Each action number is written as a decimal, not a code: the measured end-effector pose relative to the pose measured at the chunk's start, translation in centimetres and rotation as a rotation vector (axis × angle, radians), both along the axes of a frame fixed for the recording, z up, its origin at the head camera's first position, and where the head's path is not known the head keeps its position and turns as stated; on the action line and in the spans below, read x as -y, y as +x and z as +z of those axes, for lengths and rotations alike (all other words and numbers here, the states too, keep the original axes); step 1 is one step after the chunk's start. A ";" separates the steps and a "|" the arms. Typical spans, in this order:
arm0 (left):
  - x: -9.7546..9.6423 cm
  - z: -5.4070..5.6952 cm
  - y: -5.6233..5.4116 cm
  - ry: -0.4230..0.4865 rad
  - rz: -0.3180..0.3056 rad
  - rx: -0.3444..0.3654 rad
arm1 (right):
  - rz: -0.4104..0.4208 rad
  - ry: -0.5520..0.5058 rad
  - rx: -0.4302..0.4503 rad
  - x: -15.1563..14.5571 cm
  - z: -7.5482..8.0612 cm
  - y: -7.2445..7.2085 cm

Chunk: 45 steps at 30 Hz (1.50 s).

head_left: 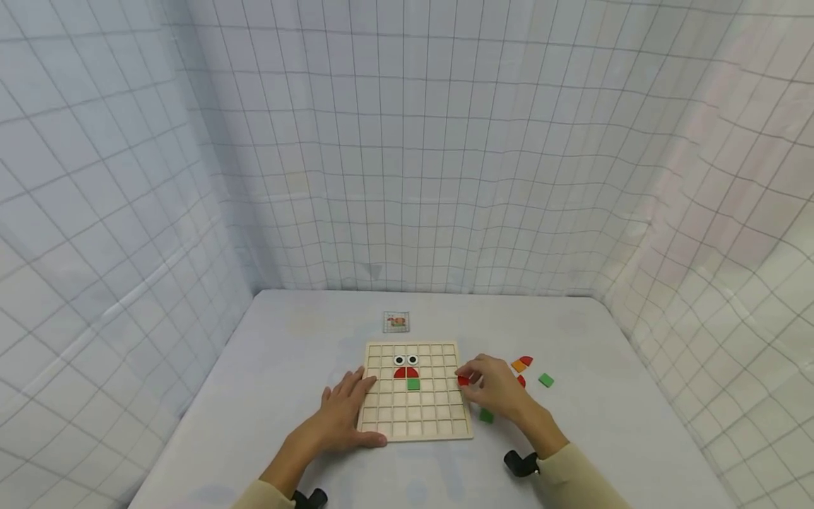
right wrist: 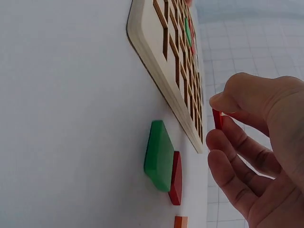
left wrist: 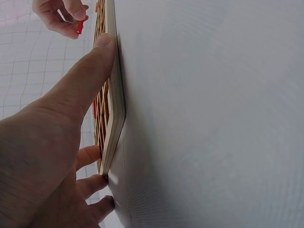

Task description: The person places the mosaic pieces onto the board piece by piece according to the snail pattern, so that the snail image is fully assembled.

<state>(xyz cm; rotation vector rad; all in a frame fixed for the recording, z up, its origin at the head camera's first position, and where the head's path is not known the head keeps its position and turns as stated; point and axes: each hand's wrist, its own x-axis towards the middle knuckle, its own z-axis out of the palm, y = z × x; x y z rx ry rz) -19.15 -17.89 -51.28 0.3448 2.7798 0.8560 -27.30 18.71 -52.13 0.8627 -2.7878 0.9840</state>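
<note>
A pale wooden grid board (head_left: 413,428) lies flat on the table. My left hand (head_left: 343,413) rests along its left side, fingers stretched out and thumb on the front edge. Between thumb and fingertips my right hand (head_left: 499,385) pinches a small red tile (right wrist: 217,118), held just above the board's right edge. Two round eye tiles (head_left: 399,360) sit side by side in the grid. Below them are two red curved tiles (head_left: 400,373), with a green square tile (head_left: 413,384) under the right one.
Right of the board lie a green tile (head_left: 486,416) partly under my right hand, a red tile (right wrist: 176,180), an orange tile (head_left: 518,366) beside another red tile (head_left: 526,360), and a further green tile (head_left: 546,380). A small picture card (head_left: 396,322) lies behind the board.
</note>
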 end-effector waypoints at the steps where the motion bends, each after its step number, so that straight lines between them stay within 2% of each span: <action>1: 0.0 0.0 0.0 0.001 0.002 -0.001 | 0.009 -0.004 0.012 0.3 0.0 0.0; 8: 0.0 0.1 -0.1 0.006 0.001 -0.005 | 0.073 -0.039 0.098 3.0 -0.2 0.7; 16: 0.0 0.0 0.2 0.021 0.003 -0.007 | 0.206 -0.037 0.083 5.7 -0.6 0.8; 21: 0.0 0.2 0.3 0.026 0.004 -0.004 | 0.247 -0.033 0.107 6.8 -0.7 0.9; 29: 0.0 0.0 0.1 0.020 0.009 0.003 | 0.244 -0.007 0.110 7.5 -0.6 1.3; 37: 0.1 -0.4 -0.3 0.008 0.004 -0.012 | 0.207 0.017 0.127 7.8 -0.1 1.1; 45: 0.2 -0.3 -0.1 -0.004 -0.003 -0.004 | 0.157 0.005 0.171 8.2 -0.6 1.6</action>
